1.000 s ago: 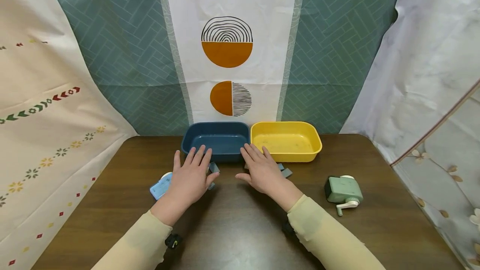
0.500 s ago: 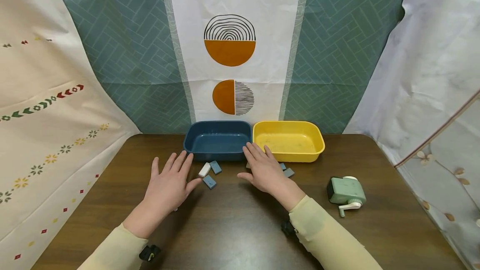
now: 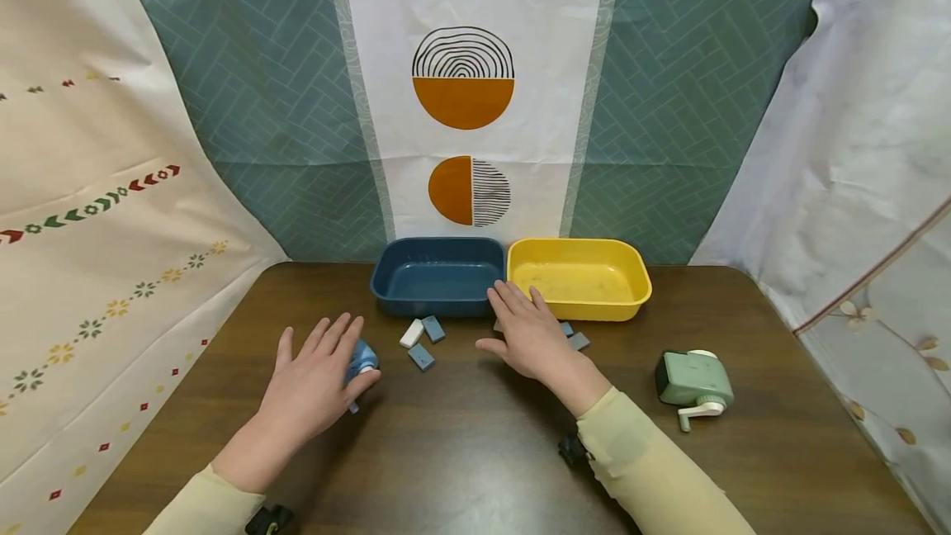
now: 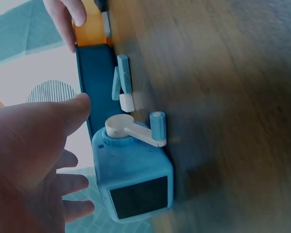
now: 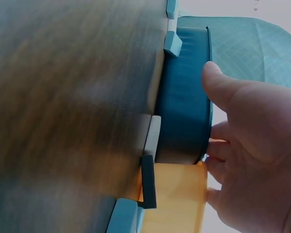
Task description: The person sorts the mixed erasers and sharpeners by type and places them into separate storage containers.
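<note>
My left hand (image 3: 308, 390), fingers spread and straight, hovers over a blue hand-crank pencil sharpener (image 3: 360, 360) and hides much of it. In the left wrist view that sharpener (image 4: 133, 167) stands beside the hand, its white crank toward the blocks. My right hand (image 3: 531, 345) is also flat and holds nothing, near the front of the two bins. Partly under it lie small eraser-like blocks, among them a grey-blue one (image 3: 579, 341); the right wrist view shows a white block (image 5: 153, 136) and a black one (image 5: 148, 182) there.
A dark blue bin (image 3: 438, 308) and a yellow bin (image 3: 579, 311) stand side by side at the back. Before the blue bin lie a white block (image 3: 413, 333) and two blue blocks (image 3: 421, 357). A green crank sharpener (image 3: 691, 378) stands at the right.
My left hand has moved left and nearer the body, uncovering the small blocks by the blue bin and passing over the blue sharpener. The right hand stays in place; the head view shifts slightly.
</note>
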Demonstrator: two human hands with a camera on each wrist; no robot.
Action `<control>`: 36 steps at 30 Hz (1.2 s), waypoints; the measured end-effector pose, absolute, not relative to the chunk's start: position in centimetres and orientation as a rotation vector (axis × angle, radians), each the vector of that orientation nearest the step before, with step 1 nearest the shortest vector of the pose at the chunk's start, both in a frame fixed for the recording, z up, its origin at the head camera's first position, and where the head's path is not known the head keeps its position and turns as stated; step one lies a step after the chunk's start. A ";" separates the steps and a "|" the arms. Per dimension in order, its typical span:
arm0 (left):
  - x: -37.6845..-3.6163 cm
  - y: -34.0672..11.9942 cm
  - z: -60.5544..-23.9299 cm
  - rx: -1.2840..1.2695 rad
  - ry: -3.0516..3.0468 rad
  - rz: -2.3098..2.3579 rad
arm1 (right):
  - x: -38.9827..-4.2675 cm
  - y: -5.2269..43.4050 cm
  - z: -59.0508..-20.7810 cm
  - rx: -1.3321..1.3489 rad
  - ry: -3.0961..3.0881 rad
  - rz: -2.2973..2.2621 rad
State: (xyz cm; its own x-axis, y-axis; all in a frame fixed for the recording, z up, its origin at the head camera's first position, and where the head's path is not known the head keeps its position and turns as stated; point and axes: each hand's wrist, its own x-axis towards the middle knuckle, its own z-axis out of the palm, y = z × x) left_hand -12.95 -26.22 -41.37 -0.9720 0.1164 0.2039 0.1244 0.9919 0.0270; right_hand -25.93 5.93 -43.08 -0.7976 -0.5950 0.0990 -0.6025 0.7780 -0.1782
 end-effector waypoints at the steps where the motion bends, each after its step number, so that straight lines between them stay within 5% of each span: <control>1: -12.9 -26.3 -41.4 -0.178 -2.933 -0.059 | -25.9 6.0 -43.1 0.985 -2.929 0.301; 36: -10.1 -29.5 -42.5 -0.125 -2.902 -0.148 | -25.7 6.1 -43.1 0.993 -2.919 0.297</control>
State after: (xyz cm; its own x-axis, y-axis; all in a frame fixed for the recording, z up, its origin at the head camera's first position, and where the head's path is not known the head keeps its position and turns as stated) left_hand -10.14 -29.50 -42.48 -0.9694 0.0728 0.2346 0.0963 0.9913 0.0901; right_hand -25.69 6.10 -43.12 -0.7935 -0.5999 0.1025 -0.6082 0.7760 -0.1668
